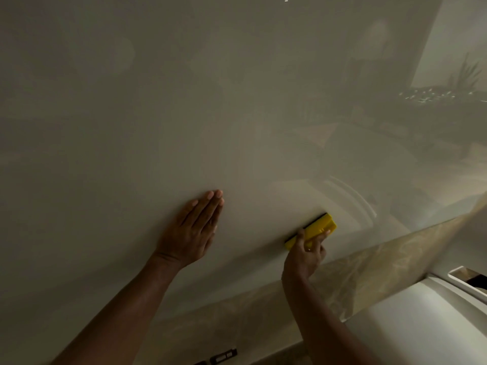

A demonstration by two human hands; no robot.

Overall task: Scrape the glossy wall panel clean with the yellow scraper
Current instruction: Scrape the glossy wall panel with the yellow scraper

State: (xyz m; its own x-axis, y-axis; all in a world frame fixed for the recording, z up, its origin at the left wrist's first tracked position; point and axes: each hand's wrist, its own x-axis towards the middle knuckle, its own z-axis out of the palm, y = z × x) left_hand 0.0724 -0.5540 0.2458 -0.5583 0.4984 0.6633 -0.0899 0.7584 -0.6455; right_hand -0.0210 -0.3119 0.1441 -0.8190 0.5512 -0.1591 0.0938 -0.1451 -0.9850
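Note:
The glossy wall panel is pale grey-beige and fills most of the view, with dim room reflections at the right. My left hand lies flat against the panel, fingers straight and together, pointing up and right. To its right, my right hand grips the yellow scraper. The scraper's dark blade edge lies against the panel, slanting up to the right. A faint curved streak shows on the panel just above and right of the scraper.
A marbled brown band runs below the panel, rising toward the right. A white rounded fixture sits at the bottom right, with a white tray-like piece at the right edge. A small dark fitting shows at the bottom.

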